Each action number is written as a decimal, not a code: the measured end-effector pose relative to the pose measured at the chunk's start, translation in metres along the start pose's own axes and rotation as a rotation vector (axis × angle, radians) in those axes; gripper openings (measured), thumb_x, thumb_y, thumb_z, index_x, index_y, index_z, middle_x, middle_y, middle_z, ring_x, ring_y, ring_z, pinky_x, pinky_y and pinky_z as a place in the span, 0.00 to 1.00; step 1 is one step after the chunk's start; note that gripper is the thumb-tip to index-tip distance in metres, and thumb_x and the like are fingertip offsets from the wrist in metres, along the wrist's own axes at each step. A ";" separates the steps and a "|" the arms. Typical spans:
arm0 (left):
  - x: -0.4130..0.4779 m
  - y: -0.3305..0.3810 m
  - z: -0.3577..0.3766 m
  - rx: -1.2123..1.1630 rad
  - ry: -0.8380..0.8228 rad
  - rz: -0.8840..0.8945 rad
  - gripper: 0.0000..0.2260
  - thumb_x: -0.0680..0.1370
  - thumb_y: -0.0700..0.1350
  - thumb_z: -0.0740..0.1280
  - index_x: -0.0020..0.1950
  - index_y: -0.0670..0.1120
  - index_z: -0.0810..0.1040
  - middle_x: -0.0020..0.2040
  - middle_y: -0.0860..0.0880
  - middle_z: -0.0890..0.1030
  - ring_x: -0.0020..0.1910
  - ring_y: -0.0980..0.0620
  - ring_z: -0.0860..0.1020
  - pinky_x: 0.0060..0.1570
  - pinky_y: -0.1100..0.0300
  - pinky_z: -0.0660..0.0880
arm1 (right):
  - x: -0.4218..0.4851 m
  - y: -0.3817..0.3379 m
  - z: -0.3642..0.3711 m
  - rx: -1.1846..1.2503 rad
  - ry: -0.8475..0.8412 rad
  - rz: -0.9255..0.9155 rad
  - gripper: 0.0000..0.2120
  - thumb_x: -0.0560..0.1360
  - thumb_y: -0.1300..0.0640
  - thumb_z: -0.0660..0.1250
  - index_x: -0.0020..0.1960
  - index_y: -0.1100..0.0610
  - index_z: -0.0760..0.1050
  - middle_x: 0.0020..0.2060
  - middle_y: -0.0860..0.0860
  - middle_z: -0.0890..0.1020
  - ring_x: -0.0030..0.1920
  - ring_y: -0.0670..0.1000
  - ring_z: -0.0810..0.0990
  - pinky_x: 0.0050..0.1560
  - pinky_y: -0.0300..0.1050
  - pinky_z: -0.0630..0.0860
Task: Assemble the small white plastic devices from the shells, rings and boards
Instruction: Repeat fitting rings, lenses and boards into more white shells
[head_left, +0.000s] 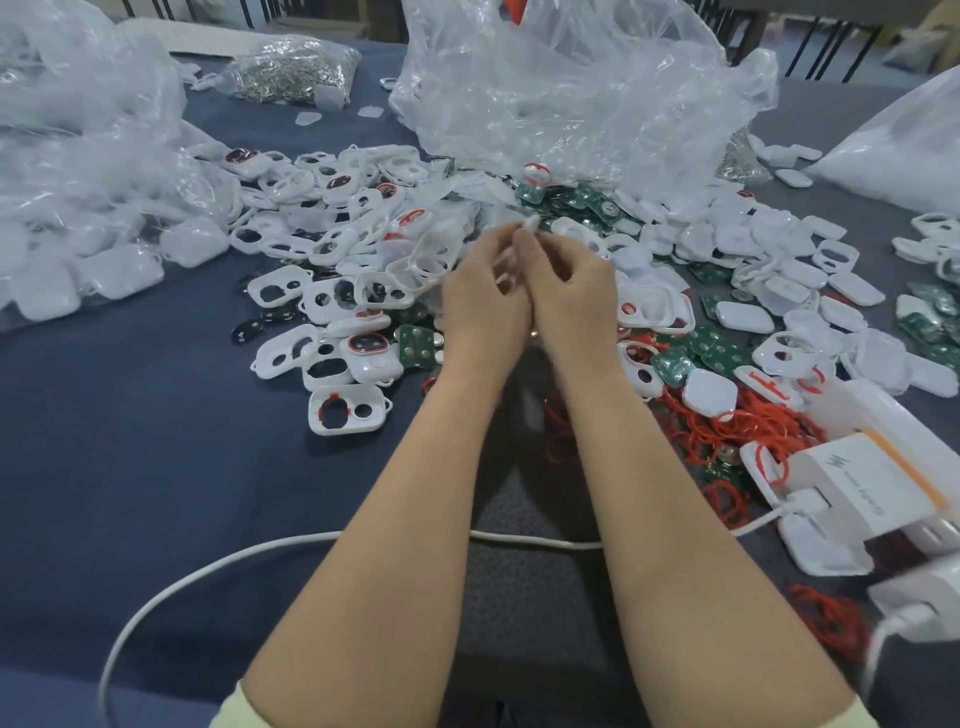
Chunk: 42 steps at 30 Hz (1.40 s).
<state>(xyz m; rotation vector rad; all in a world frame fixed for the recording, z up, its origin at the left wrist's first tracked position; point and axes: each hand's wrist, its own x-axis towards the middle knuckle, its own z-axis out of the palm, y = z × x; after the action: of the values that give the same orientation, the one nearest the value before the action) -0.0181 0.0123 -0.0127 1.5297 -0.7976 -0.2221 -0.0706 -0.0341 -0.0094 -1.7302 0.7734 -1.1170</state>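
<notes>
The desk (130, 493) is wearing a dark blue cloth and taking up pretty much the whole view. Clear bags are sitting on it. A big crumpled one (571, 93) is looming at 12 o'clock, and more of them (78, 156) are slumping at 9 to 10. The shell pile (322, 249) is sprawling from 9 through to 3, mostly white frames with two cutouts, a few already carrying a red ring. Green boards (571, 200) are poking out just past the fingertips at 12 to 1. A tangle of red rings (748, 426) is lying at 4 o'clock, beside a white box (857, 483) with a cable (208, 566) running off across the near edge.

Both hands are meeting dead centre. The left hand (483, 306) is curling its fingers round a small white shell (527, 224), and the right hand (571, 296) is pinching the top of the same piece, so both grips are clenched on it. It's sticking out of the fingers toward 12, above the pile and not resting on the desk.

The shell is looking thin and pale, and it's way too blurred to tell whether a ring or board is already in it. Its long axis seems to be running roughly 7 to 1, but I can't tell for sure.

My guess is the fitting is happening right between the fingertips. If a board is going in next, those are lying closest, straight ahead. The loose rings are sitting nearer the right hand.
</notes>
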 end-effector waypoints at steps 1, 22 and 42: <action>0.000 0.001 0.002 -0.013 -0.066 0.009 0.12 0.79 0.38 0.64 0.63 0.41 0.78 0.56 0.46 0.82 0.56 0.53 0.80 0.57 0.65 0.75 | 0.004 0.003 -0.003 0.087 0.036 0.083 0.07 0.78 0.57 0.65 0.47 0.59 0.80 0.40 0.54 0.83 0.44 0.51 0.81 0.52 0.53 0.78; 0.002 0.001 -0.002 -0.143 0.131 0.018 0.08 0.78 0.35 0.63 0.48 0.47 0.78 0.42 0.57 0.80 0.42 0.62 0.78 0.50 0.63 0.76 | 0.013 0.002 -0.022 0.794 -0.108 0.498 0.06 0.77 0.62 0.65 0.41 0.57 0.76 0.30 0.50 0.82 0.30 0.45 0.79 0.32 0.36 0.74; 0.013 -0.003 -0.014 -0.078 0.215 -0.098 0.02 0.82 0.41 0.60 0.51 0.44 0.72 0.40 0.48 0.80 0.39 0.51 0.81 0.46 0.51 0.78 | 0.004 -0.004 -0.027 -0.685 -0.367 0.033 0.06 0.74 0.58 0.69 0.49 0.55 0.83 0.46 0.52 0.84 0.47 0.51 0.80 0.49 0.40 0.73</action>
<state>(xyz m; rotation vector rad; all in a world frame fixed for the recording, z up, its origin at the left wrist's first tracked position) 0.0009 0.0155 -0.0096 1.4915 -0.5390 -0.1552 -0.0935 -0.0452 0.0009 -2.3858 1.0113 -0.4944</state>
